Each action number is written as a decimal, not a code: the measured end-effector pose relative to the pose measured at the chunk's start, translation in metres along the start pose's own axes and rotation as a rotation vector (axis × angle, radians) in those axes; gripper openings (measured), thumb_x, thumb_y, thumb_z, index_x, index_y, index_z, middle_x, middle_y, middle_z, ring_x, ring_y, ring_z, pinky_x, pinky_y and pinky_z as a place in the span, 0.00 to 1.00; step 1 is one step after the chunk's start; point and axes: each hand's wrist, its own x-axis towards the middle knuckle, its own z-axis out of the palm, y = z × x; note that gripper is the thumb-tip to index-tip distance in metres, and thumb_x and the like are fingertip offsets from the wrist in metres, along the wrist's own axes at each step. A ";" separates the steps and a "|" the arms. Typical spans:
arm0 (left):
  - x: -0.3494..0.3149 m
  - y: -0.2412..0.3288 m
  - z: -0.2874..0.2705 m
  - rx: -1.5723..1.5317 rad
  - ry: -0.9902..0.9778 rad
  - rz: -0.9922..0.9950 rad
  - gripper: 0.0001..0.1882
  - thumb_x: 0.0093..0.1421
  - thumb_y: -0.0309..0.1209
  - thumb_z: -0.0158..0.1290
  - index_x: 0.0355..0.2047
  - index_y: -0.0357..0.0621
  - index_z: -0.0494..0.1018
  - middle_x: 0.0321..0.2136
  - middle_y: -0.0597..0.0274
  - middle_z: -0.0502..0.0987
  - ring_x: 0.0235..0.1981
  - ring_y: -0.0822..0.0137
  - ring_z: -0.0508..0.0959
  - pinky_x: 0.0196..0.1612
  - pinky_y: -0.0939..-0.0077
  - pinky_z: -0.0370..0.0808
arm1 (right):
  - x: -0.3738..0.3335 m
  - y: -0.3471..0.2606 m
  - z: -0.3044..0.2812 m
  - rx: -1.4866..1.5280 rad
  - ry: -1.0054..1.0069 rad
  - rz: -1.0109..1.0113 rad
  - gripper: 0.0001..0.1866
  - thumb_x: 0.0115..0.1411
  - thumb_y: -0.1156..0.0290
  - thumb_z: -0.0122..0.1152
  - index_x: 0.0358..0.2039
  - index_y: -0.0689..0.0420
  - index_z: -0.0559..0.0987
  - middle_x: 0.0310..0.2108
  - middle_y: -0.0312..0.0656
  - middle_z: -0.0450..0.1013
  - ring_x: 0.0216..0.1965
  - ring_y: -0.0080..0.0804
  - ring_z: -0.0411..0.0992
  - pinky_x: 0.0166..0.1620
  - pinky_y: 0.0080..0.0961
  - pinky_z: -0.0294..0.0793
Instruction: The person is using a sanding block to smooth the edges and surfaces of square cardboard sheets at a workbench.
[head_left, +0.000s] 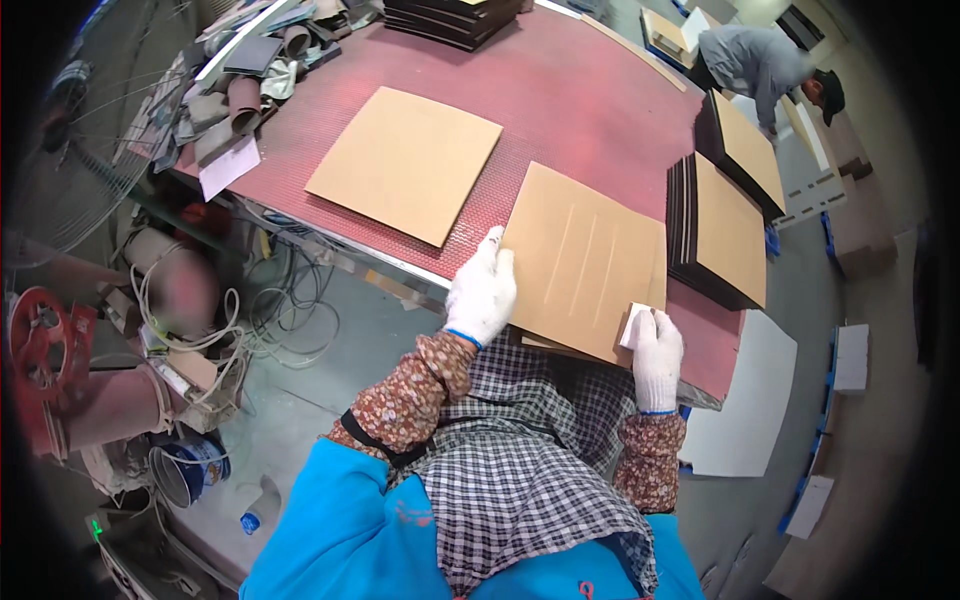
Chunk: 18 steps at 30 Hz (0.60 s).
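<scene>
A square brown board with several pale parallel lines lies at the table's near edge, its near side jutting out toward my apron. My left hand, in a white knit glove, grips this board's left edge. My right hand, gloved the same way, is closed on a small white block at the board's near right corner. More board edges show just beneath the near side. To the left, apart from both hands, a second plain brown board lies flat.
Dark-edged board stacks stand right on the red table; another stack sits at the far side. Scraps and rolls of abrasive paper crowd the left corner. Cables hang below. A co-worker bends over at far right.
</scene>
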 end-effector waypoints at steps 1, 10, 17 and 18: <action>0.010 -0.015 -0.003 -0.068 0.066 0.113 0.28 0.73 0.41 0.47 0.67 0.36 0.69 0.53 0.33 0.79 0.57 0.40 0.79 0.62 0.57 0.73 | 0.001 -0.002 0.005 0.074 0.000 -0.023 0.18 0.72 0.63 0.53 0.42 0.68 0.79 0.36 0.53 0.78 0.37 0.37 0.76 0.43 0.37 0.75; 0.090 -0.002 -0.154 0.085 0.229 0.159 0.24 0.70 0.41 0.53 0.54 0.31 0.78 0.49 0.40 0.84 0.53 0.50 0.83 0.59 0.65 0.76 | 0.015 -0.103 0.076 0.325 -0.211 -0.250 0.21 0.73 0.62 0.53 0.50 0.71 0.79 0.46 0.60 0.80 0.49 0.48 0.79 0.53 0.38 0.76; 0.137 -0.052 -0.191 0.867 0.416 0.066 0.30 0.68 0.55 0.50 0.60 0.49 0.77 0.58 0.55 0.76 0.61 0.51 0.74 0.61 0.50 0.71 | 0.015 -0.136 0.173 0.142 -0.361 -0.643 0.16 0.72 0.60 0.50 0.42 0.61 0.78 0.44 0.55 0.73 0.46 0.55 0.75 0.51 0.47 0.76; 0.138 -0.060 -0.191 0.833 0.471 0.131 0.29 0.69 0.54 0.50 0.61 0.49 0.77 0.57 0.54 0.78 0.59 0.49 0.76 0.61 0.51 0.72 | 0.014 -0.139 0.181 0.148 -0.402 -0.549 0.17 0.73 0.59 0.47 0.45 0.58 0.78 0.44 0.54 0.71 0.46 0.56 0.74 0.52 0.48 0.76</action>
